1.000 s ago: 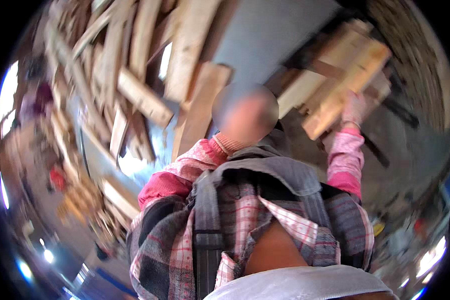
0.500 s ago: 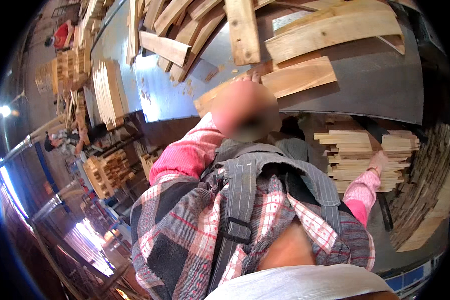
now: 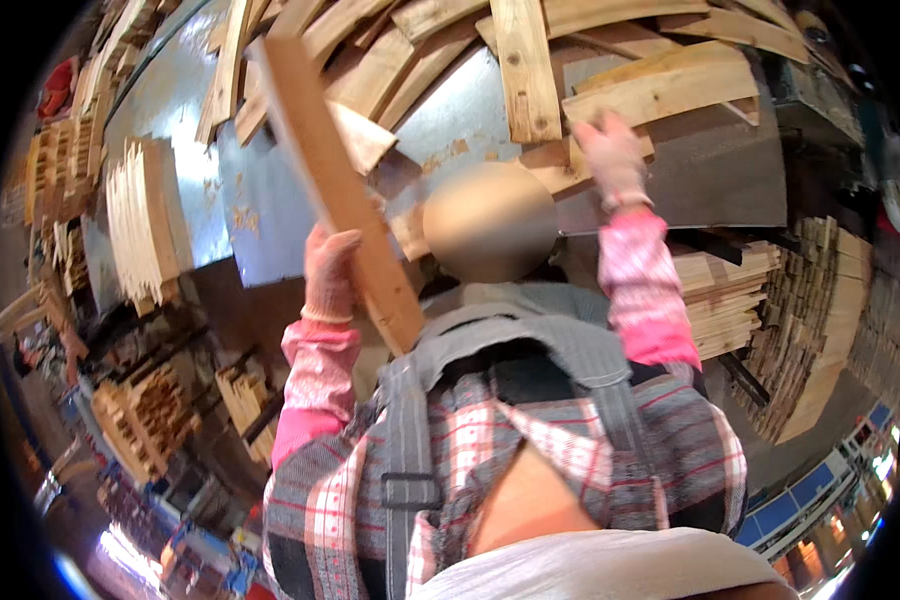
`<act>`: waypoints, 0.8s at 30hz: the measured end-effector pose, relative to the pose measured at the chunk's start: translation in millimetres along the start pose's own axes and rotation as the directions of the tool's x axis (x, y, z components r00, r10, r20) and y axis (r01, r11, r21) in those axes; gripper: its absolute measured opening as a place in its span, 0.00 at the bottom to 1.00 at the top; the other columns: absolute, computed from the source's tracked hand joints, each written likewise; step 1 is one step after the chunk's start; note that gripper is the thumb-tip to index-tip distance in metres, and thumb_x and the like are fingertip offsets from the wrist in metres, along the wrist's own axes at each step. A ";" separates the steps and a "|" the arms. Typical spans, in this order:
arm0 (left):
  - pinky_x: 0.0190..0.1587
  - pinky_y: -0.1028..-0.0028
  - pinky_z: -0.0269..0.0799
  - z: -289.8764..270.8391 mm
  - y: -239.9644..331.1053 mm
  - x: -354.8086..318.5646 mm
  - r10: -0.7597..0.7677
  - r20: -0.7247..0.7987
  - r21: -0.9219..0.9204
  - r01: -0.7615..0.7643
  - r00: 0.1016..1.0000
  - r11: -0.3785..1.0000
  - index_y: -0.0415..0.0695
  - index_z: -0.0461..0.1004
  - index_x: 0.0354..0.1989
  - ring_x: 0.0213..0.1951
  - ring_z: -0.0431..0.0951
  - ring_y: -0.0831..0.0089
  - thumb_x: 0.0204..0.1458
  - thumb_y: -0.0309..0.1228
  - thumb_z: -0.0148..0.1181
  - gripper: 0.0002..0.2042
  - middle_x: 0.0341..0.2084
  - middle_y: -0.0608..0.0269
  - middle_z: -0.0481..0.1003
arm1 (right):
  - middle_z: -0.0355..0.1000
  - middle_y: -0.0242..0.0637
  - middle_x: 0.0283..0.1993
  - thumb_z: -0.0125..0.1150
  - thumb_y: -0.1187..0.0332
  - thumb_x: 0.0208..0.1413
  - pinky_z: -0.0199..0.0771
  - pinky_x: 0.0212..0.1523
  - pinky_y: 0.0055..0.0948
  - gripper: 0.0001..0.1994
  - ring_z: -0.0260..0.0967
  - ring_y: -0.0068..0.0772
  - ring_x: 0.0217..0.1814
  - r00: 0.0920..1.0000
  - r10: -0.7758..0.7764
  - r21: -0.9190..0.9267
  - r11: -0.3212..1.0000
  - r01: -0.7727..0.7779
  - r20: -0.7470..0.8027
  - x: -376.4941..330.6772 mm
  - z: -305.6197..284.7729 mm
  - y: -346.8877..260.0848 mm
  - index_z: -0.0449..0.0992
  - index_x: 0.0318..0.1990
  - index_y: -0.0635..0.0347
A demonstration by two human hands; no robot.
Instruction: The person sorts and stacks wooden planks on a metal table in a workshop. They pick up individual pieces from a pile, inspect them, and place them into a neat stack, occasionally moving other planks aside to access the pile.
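Observation:
My left hand, in a pale pinkish glove, is closed around the edge of a long wooden board. That board stands tilted in front of me, its upper end leaning to the far left. At the right, my right hand reaches over the metal table. Its fingers look spread and touch the near left corner of a wide, curved-looking plank. A shorter board lies under and beside this hand, partly hidden by a round blur in the middle.
More planks lie loosely across the far side of the table. Stacked boards stand to my right, with a bark-edged stack beyond. A pile of pale slats is at the left, and a bundle of wood sits lower down.
My left hand has lifted a board off the table and tilted it upright at the left. My right hand has moved from the right-hand stack up to the planks on the table.

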State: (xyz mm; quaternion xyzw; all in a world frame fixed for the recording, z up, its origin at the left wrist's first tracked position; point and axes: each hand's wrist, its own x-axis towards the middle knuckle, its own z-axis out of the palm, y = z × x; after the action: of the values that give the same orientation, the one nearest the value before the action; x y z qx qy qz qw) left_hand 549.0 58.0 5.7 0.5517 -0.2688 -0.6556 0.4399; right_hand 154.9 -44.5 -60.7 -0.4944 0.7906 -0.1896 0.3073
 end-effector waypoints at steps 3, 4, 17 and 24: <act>0.47 0.63 0.80 -80.1 6.7 22.5 0.133 -0.051 0.006 -0.133 0.990 0.991 0.27 0.71 0.58 0.43 0.82 0.59 0.50 0.31 0.60 0.27 0.42 0.49 0.80 | 0.78 0.54 0.50 0.69 0.47 0.48 0.73 0.54 0.46 0.32 0.74 0.55 0.54 0.999 0.023 0.056 0.998 -0.025 0.042 41.3 58.6 -32.5 0.77 0.51 0.68; 0.45 0.64 0.79 -110.2 5.7 33.1 0.135 -0.068 -0.060 -0.139 0.989 0.988 0.28 0.73 0.52 0.40 0.81 0.61 0.51 0.30 0.61 0.22 0.38 0.52 0.79 | 0.78 0.52 0.49 0.69 0.47 0.49 0.74 0.53 0.45 0.31 0.75 0.52 0.52 0.988 0.058 0.076 0.995 -0.070 0.145 43.7 67.3 -46.5 0.78 0.50 0.67; 0.42 0.58 0.81 -201.3 -22.6 183.0 -0.181 -0.249 -0.353 0.085 0.951 0.932 0.39 0.74 0.38 0.35 0.79 0.58 0.53 0.26 0.62 0.07 0.33 0.58 0.76 | 0.77 0.31 0.33 0.62 0.68 0.53 0.71 0.38 0.24 0.14 0.71 0.21 0.35 0.986 0.138 0.362 0.918 -0.163 0.093 -217.8 -45.2 -40.7 0.81 0.43 0.70; 0.54 0.46 0.79 -242.6 -36.7 196.7 -0.199 -0.098 -0.531 0.118 0.975 0.839 0.35 0.72 0.48 0.50 0.79 0.47 0.57 0.27 0.57 0.12 0.45 0.50 0.78 | 0.77 0.27 0.35 0.65 0.69 0.56 0.70 0.36 0.21 0.12 0.69 0.16 0.33 0.992 0.110 0.628 0.768 -0.124 0.062 -265.7 -6.7 -6.4 0.81 0.44 0.66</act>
State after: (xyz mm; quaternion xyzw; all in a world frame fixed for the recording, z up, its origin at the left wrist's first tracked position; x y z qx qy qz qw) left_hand 770.9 -64.4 -180.7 0.4792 -0.0006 -0.6950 0.5360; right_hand 240.2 191.4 27.4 -0.3146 0.7073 -0.4186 0.4748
